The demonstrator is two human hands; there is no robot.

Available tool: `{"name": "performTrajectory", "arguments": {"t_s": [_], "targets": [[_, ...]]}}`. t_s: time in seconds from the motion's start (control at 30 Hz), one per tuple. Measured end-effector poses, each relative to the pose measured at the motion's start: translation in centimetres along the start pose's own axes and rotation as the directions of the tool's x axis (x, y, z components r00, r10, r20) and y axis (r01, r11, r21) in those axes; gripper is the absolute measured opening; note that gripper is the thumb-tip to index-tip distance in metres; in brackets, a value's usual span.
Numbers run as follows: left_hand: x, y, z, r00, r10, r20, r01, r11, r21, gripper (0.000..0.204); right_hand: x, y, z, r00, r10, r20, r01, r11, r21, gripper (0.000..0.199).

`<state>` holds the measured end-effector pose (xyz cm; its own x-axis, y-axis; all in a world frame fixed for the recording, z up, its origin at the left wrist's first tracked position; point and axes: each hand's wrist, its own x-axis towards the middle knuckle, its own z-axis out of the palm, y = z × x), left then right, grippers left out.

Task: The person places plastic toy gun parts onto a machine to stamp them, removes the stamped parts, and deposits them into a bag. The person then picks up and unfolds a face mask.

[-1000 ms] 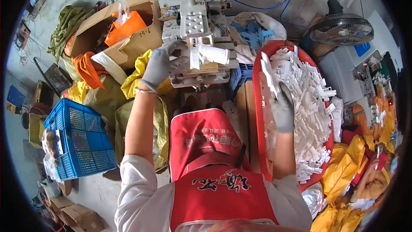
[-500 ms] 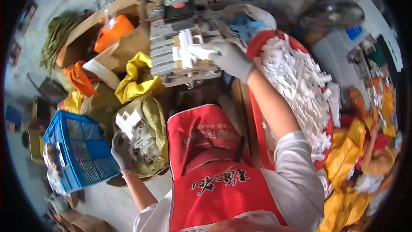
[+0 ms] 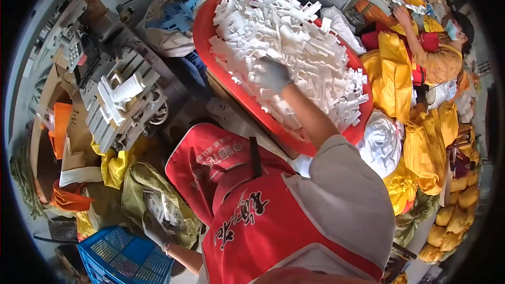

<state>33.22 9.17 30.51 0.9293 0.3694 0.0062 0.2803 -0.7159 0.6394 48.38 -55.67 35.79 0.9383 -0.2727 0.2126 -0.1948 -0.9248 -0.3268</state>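
Note:
My right hand, in a grey glove, reaches down onto a heap of white plastic toy-gun parts in a large red tub. Its fingertips blend into the heap, so their grip is unclear. Left of the tub, a white toy-gun piece lies on the slatted metal bed of a machine, with neither hand on it. My left hand, also gloved, is low at the near left side of an olive sack that holds white plastic pieces. Its fingers are mostly hidden.
A blue plastic crate stands beside my left forearm. Behind the tub's left end sits a white sack with blue parts. Cardboard boxes are at the left. Yellow sacks and another person are at the right.
My view has swung right. My right hand has left the toy-gun piece on the machine and moved over to the tub. The white piece my left hand held above the sack no longer shows there.

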Motion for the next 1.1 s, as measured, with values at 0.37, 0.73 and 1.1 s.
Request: {"name": "performTrajectory", "arguments": {"t_s": [0.37, 0.73, 1.1], "targets": [[0.6, 5.1, 4.4, 0.979, 0.163, 0.122, -0.167, 0.986, 0.027, 0.030, -4.2, 14.9, 1.2, 0.892, 0.419, 0.171, -0.436, 0.896, 0.079, 0.058], [0.5, 8.0, 2.6, 0.978, 0.193, 0.076, -0.198, 0.978, 0.063, 0.027, -4.2, 14.8, -2.4, 0.962, 0.193, 0.192, -0.135, 0.951, -0.278, 0.031], [3.2, 13.4, 0.7, 0.923, 0.357, -0.145, -0.353, 0.934, 0.049, 0.022, -4.7, 12.0, 2.3, 0.994, 0.085, 0.074, -0.107, 0.519, 0.848, 0.040]]}}
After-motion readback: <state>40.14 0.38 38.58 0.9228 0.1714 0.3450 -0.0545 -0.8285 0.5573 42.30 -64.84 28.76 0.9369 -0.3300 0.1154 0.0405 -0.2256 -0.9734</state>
